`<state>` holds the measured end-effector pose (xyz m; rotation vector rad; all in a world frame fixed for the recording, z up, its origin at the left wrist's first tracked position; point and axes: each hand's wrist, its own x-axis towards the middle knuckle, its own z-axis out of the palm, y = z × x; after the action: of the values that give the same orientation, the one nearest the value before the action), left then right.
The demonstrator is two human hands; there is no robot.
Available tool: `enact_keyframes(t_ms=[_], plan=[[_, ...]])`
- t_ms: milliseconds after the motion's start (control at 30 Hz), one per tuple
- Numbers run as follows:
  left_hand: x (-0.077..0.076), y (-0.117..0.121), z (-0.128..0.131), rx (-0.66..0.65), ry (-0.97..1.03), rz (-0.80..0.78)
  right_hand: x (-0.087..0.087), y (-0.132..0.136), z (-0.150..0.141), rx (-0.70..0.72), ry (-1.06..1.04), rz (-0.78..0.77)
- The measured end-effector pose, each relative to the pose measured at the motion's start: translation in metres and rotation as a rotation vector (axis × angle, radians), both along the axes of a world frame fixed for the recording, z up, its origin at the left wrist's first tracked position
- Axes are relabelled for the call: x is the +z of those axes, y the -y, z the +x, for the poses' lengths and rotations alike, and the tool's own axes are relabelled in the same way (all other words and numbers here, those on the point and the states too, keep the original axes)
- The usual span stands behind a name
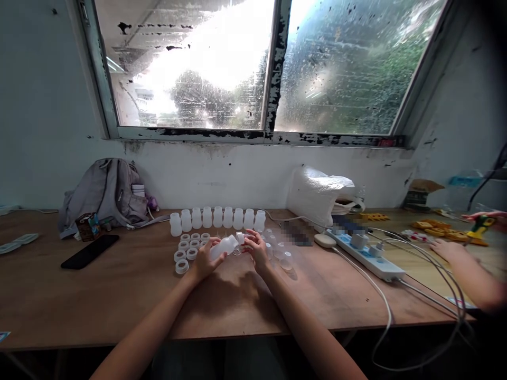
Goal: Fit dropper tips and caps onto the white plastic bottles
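My left hand (pixel 206 259) is wrapped round a translucent white bottle (pixel 225 247), which lies tilted with its neck toward the right. The fingers of my right hand (pixel 256 249) pinch a white ring cap (pixel 240 237) at the bottle's mouth; whether it is seated on the neck I cannot tell. Left of the hands, several white rings (pixel 182 266) stand in rows on the table. Behind them is a line of upright white bottles (pixel 207 217). Several small clear caps (pixel 285 257) lie just right of my right hand, partly hidden by it.
On the left of the wooden table (pixel 130 301) are a black phone (pixel 90 252), a small box (pixel 87 226) and a grey backpack (pixel 105 195). A power strip (pixel 366 256) with trailing cables and a white bag (pixel 317 195) stand right. Farther right, another person's hand (pixel 446 249) rests near yellow parts (pixel 431 228).
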<state>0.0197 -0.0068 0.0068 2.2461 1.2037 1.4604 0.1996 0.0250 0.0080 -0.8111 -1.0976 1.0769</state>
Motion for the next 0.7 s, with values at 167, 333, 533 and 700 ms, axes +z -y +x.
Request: enact_keyframes(t_ms=[167,333,533,700], plan=[[-0.0038,0.0020,-0.0043,-0.030,-0.030,-0.043,0.0015,0.0040,-0.0031,0.050,0.061,0.045],[0.0001,0.0001,-0.0049,-0.021,0.013,-0.025,0.0009,0.0017,-0.0033,0.064,0.035,0.019],[0.0020,0.0020,-0.0051,-0.049,0.023,-0.032,0.0006,0.0021,-0.0033,0.133,0.054,-0.011],[0.0033,0.0008,-0.0058,-0.069,0.020,-0.001,0.0029,0.0028,-0.0043,0.149,0.088,-0.017]])
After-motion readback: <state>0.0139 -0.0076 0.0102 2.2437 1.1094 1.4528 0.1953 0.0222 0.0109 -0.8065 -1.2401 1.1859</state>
